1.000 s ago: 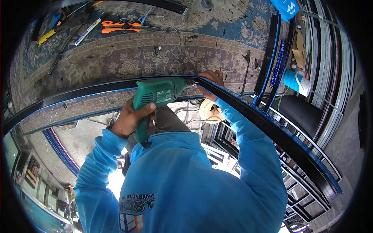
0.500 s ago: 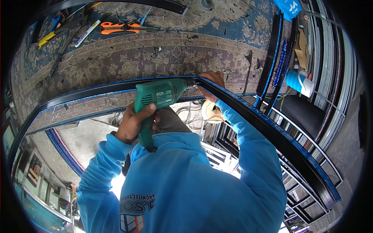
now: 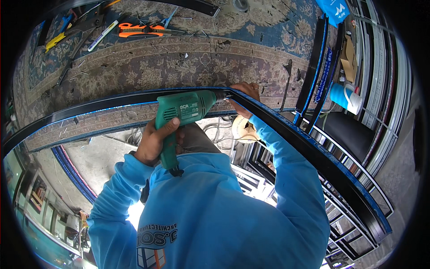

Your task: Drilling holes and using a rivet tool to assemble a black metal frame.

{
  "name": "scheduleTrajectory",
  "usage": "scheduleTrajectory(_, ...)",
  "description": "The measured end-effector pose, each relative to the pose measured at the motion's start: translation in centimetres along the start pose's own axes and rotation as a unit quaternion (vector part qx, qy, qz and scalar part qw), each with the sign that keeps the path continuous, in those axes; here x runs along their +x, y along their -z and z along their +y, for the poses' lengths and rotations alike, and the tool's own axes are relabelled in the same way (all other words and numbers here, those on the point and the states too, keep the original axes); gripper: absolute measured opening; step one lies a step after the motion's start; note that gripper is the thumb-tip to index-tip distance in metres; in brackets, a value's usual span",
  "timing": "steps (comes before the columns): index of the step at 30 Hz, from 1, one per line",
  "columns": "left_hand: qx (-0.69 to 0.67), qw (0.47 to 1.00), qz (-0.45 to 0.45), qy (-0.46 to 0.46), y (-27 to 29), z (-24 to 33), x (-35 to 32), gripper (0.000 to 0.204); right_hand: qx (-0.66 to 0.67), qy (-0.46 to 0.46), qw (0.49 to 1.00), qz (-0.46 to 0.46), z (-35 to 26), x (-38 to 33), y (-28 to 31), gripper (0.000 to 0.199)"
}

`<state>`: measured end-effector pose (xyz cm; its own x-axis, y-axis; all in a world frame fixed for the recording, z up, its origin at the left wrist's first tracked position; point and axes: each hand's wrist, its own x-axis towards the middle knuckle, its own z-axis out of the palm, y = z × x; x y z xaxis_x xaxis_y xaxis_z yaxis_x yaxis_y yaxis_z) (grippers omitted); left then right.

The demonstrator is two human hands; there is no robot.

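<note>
My left hand (image 3: 154, 142) is wrapped round the grip of a green power drill (image 3: 190, 107), thumb along its side. The drill lies level, its chuck pointing right to the inner corner of a black metal frame (image 3: 291, 132) edged with blue film. Whether the bit touches the metal is too small to tell. At that same corner, my right hand (image 3: 247, 95) grips the frame from outside, fingers partly hidden behind it. One frame bar runs left behind the drill; another slants down right past my right forearm.
On the patterned carpet (image 3: 179, 67) lie an orange utility knife (image 3: 141, 30), a white marker (image 3: 103, 36), a yellow-handled tool (image 3: 54, 42) and scattered screws. Long metal profiles (image 3: 380, 80) line the right side, near a blue-and-white container (image 3: 347, 97). Smaller frames stand below right.
The bend at the frame's left has shifted out toward the picture's left rim, so that bar looks longer. Both hands and the drill stay almost where they were at the corner.
</note>
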<state>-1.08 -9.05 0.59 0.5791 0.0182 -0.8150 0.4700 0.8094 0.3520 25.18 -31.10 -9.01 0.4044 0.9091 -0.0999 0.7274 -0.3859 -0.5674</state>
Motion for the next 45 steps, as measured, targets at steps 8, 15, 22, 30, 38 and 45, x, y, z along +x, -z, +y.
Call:
scheduleTrajectory(8, -0.01, 1.0, 0.016, -0.015, -0.2, -0.9, 0.3, 0.049, 0.007, 0.004, 1.0, 0.0, 0.7, -0.1, -0.4, 0.042)
scheduleTrajectory(15, -0.011, 1.0, -0.011, -0.022, 0.3, -1.5, 0.0, 0.046, -0.009, -0.006, 1.0, -0.002, 0.2, -0.1, 0.0, 0.036)
scheduleTrajectory(22, 0.054, 0.996, -0.001, -0.075, -1.9, -1.5, 0.8, 0.042, -0.044, 0.016, 0.999, -0.001, 0.6, 0.2, 0.2, 0.039)
scheduleTrajectory(30, 0.089, 0.994, -0.023, -0.062, -0.5, 0.4, 0.9, 0.037, -0.039, 0.033, 0.999, 0.009, 1.2, -0.4, 0.2, 0.031)
scheduleTrajectory(38, 0.117, 0.986, -0.045, -0.107, 0.0, 2.3, 0.2, 0.03, 0.034, 0.009, 0.999, 0.029, 0.6, -0.1, -0.5, 0.028)
scheduleTrajectory(45, -0.052, 0.979, 0.012, -0.198, 4.3, 7.0, -12.3, 0.061, 0.004, 0.011, 1.0, 0.023, -0.2, -0.4, 0.1, 0.031)
